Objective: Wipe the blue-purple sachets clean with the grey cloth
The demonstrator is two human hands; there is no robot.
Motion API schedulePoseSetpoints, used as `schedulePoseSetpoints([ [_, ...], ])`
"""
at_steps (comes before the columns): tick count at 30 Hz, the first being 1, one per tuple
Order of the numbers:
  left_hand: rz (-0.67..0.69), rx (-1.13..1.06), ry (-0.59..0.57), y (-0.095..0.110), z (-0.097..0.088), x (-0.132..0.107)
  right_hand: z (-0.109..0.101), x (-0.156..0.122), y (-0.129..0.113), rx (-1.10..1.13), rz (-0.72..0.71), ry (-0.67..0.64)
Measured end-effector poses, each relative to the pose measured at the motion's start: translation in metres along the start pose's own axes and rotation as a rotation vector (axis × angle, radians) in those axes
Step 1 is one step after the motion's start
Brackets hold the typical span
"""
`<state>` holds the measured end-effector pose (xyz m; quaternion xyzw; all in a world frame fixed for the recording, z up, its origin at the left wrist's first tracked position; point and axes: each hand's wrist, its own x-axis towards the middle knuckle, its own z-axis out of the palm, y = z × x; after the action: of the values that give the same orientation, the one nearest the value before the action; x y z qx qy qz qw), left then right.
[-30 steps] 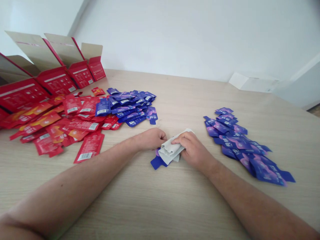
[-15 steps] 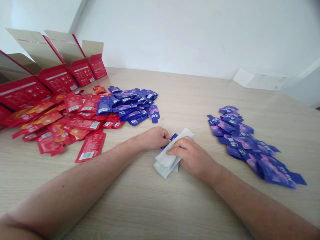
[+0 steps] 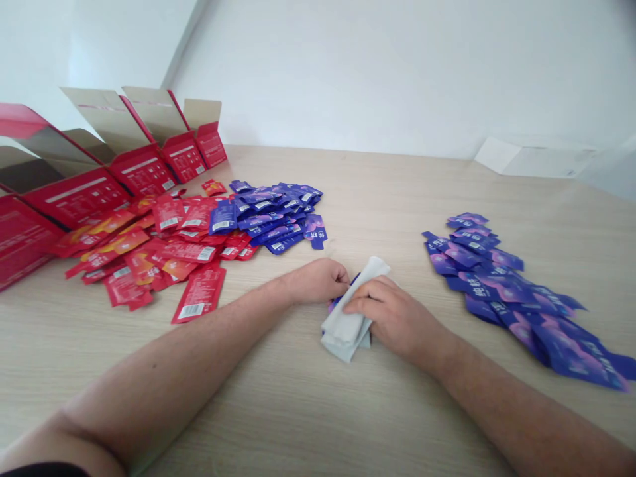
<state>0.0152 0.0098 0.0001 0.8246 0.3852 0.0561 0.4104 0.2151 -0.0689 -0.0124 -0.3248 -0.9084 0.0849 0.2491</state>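
My right hand is closed on a folded white wipe, pressing it over a purple sachet on the table. Most of that sachet is hidden under the cloth. At its left edge, my left hand pinches the sachet with bent fingers. Beyond my left hand lies a heap of purple sachets, many with their barcoded backs up. Right of my right hand, another row of purple sachets overlaps on the table, patterned fronts up.
Red and orange sachets are piled at the left, touching the purple heap. Behind them stand several red cartons with raised flaps. A white box lies at the back right, near the wall. All rests on a pale wooden table.
The whole view has shifted, so the things appear further right and the cartons slightly lower. Both hands keep their hold on the sachet and wipe, with little visible movement.
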Motion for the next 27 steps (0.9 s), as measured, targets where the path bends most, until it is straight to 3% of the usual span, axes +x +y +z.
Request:
schedulePoseSetpoints([
  [3,-0.016,-0.019,0.014,-0.0012,0.0005,0.0003,-0.0015,-0.0007,0.0049,-0.019,0.073,0.059],
  [9,0.019,-0.025,-0.004,-0.0010,0.0000,0.0001,-0.0009,0.0001,-0.0049,0.006,-0.036,-0.047],
  [13,-0.017,-0.059,0.009,0.0007,-0.0003,-0.0009,-0.0020,-0.0003,0.0015,0.005,0.072,0.068],
  [19,-0.009,-0.044,-0.003,0.0002,-0.0003,-0.0004,-0.0002,0.0003,-0.0030,0.015,-0.014,0.003],
  [24,-0.023,-0.076,0.009,-0.0014,0.0006,-0.0002,-0.0004,-0.0006,0.0033,-0.007,0.079,0.100],
  [27,-0.001,-0.071,0.005,-0.0023,0.0008,0.0000,0.0000,-0.0003,-0.0007,0.002,0.011,0.021],
])
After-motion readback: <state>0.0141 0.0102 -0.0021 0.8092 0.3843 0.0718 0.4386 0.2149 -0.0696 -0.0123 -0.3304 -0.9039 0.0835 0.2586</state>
